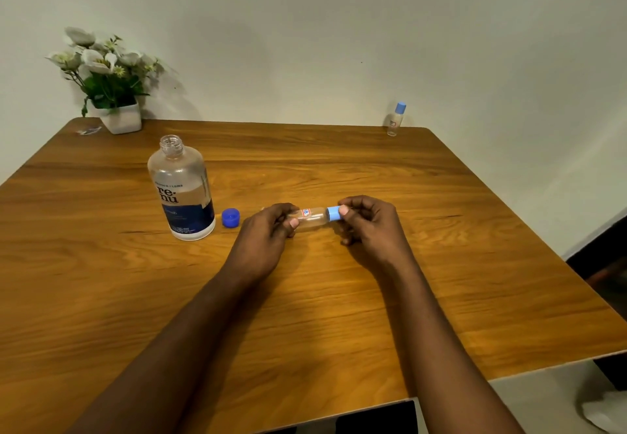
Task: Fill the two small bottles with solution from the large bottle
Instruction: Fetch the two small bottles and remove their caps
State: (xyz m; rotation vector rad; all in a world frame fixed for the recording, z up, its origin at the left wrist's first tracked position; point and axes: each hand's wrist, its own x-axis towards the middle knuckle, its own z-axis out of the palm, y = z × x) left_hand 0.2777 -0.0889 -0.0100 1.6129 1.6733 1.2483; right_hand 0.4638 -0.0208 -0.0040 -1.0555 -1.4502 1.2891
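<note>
A person sits at a wooden table [339, 315] that stands against a pale wall, and both bare forearms reach forward over the tabletop. Between the two hands a small clear bottle [314, 219] lies sideways, just above the wood near the middle of the table. The left hand [263, 240] grips the bottom end of this bottle, with fingers and thumb curled round it. The right hand [371, 221] pinches the light blue cap [333, 213] at the other end between thumb and fingers. The cap sits on the neck of the bottle. A red and blue label shows on the bottle's side.

To the left of the hands stands a large clear bottle [183, 192], upright and uncapped, with a dark blue label and clear liquid filling roughly its lower half. Its dark blue cap [231, 217] rests on the table just beside it, between the large bottle and the left hand.

A second small bottle [395, 119] with a light blue cap stands upright at the far right edge of the table, well apart from everything else. In the far left corner sits a white pot of white flowers [112, 84], with a small scrap of wrapper [89, 130] just to its left.
</note>
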